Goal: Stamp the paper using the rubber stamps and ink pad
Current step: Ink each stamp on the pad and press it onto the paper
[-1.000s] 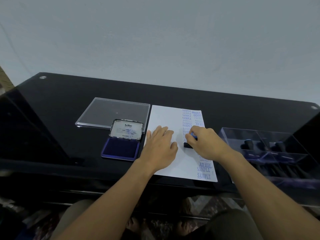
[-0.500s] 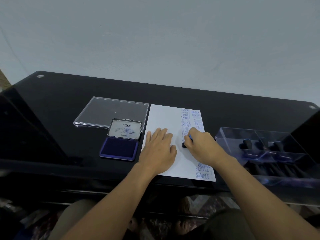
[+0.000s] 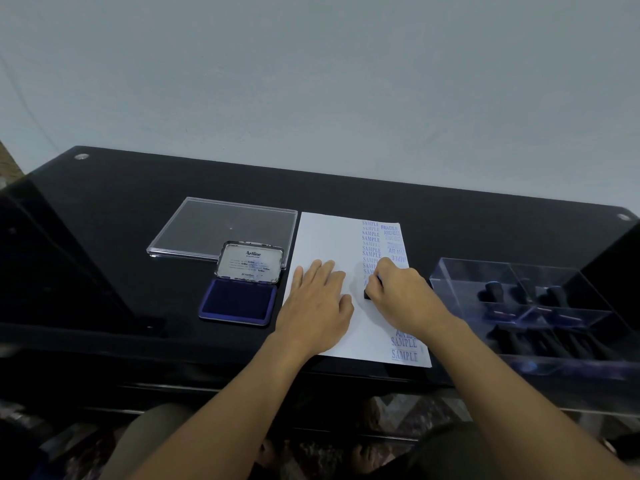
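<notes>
Two hands are on the paper. My left hand lies flat on its blank left half, fingers straight and spread, holding nothing. My right hand is clenched around a stamp, whose dark base I see touching the sheet beside the column of blue SAMPLE prints. The rest of the stamp is hidden under the right fingers.

The paper lies on the black counter, its near edge close to the counter's front edge. Its left edge runs just beside the open ink pad, with only a thin strip of counter between them. The pad's lid stands tilted up at the back, in front of a clear flat cover; I cannot tell whether they touch.

To the right, a clear box holds more dark-handled stamps. My right wrist sits between the paper's right edge and that box, near its wall. A broad stretch of counter shows left of the ink pad and behind the paper up to the wall.
</notes>
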{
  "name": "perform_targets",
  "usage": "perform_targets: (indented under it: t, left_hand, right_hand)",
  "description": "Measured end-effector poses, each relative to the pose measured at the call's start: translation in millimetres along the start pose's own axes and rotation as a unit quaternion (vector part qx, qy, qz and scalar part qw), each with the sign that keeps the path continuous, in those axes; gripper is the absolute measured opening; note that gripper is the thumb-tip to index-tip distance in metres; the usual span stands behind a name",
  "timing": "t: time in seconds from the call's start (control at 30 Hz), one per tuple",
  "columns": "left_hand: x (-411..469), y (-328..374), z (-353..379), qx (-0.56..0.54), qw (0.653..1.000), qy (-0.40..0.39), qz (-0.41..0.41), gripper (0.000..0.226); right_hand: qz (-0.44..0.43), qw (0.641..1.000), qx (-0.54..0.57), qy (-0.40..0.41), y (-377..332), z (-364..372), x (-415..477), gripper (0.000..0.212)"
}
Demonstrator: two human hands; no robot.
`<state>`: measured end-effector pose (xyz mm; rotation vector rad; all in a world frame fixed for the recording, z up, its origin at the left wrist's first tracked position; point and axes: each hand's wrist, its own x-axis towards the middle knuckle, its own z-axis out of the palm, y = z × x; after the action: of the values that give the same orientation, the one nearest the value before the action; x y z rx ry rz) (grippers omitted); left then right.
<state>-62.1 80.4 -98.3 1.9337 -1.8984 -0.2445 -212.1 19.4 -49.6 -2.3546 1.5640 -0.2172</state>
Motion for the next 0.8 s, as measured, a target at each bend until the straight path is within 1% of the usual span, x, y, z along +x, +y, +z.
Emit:
perform_targets:
  t: [0.4,0.63,0.8]
  left_hand:
    - [-0.3,0.0,-1.4,0.004,1.000,-0.005,-0.001,0.047]
    - [0.3,0.0,-2.0,0.002,1.000,-0.012,-0.003,0.047]
    - [0.2,-0.8,-1.9,0.000,1.000,-0.009,-0.001,0.046]
  right_hand:
    - [-0.006,1.000,-0.020,0.018,-2.7,0.7,-1.4,0.019]
    - [-0.012,0.999,-0.017,0.026,-2.0,2.5,-1.1,0.021]
    - [-0.011,1.000,-0.008,0.007,0.0,-1.9,1.2,0.021]
